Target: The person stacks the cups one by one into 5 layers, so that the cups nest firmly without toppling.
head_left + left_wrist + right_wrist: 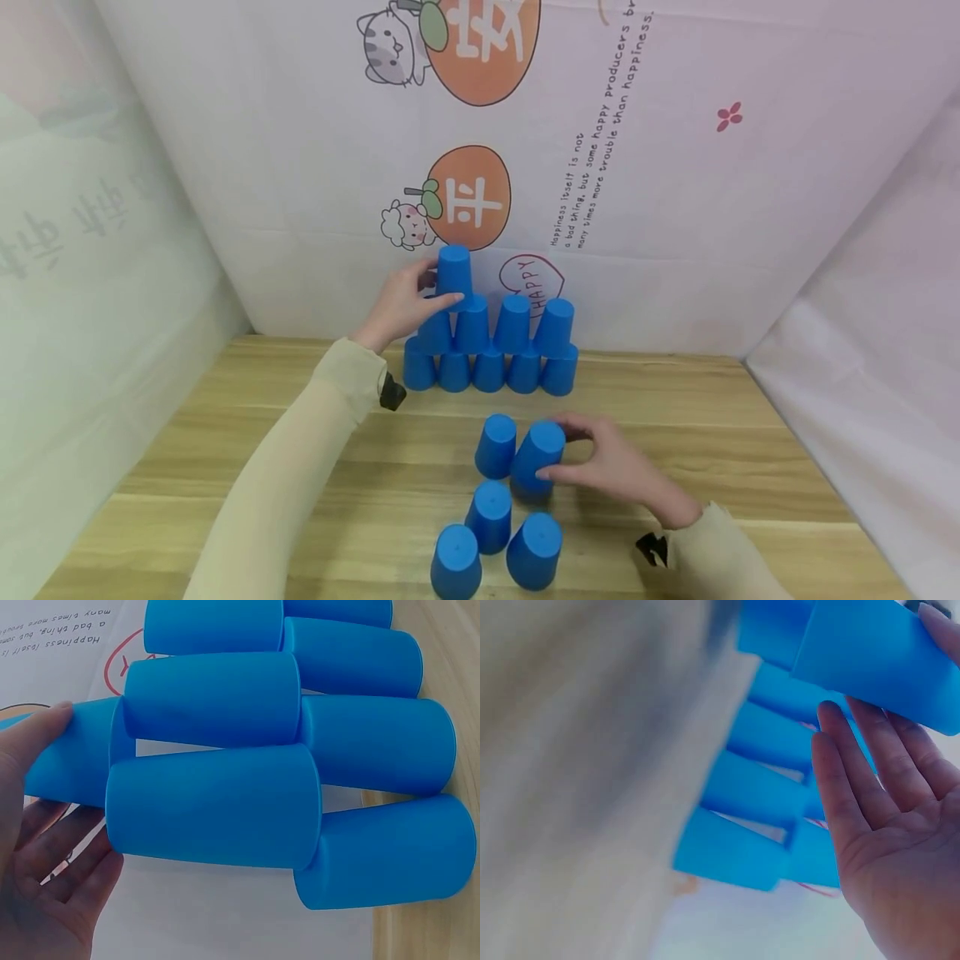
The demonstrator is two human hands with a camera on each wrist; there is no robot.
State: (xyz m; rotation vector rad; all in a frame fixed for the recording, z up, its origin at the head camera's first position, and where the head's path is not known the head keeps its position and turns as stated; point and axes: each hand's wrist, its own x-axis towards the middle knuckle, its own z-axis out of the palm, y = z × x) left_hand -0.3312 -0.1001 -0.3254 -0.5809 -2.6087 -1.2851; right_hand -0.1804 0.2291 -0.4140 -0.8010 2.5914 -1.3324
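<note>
My left hand [401,304] grips an upside-down blue cup [453,271] between thumb and fingers, at the top left of a cup wall. In the left wrist view, this cup's [79,754] rim meets the narrow ends of the second-row cups. Below it stand a row of upside-down cups [513,327] and a bottom row [489,372]. Nearer the front, my right hand [615,467] holds another blue cup [537,457], slightly tilted, with the thumb on its near side. The right wrist view shows that cup [877,660] between thumb and fingertips.
Beside the right hand's cup stands a loose blue cup [496,450]. Closer to the front are several more, among them one cup [456,562] at the near edge of view. A printed white cloth [637,275] hangs behind the wooden table [660,392].
</note>
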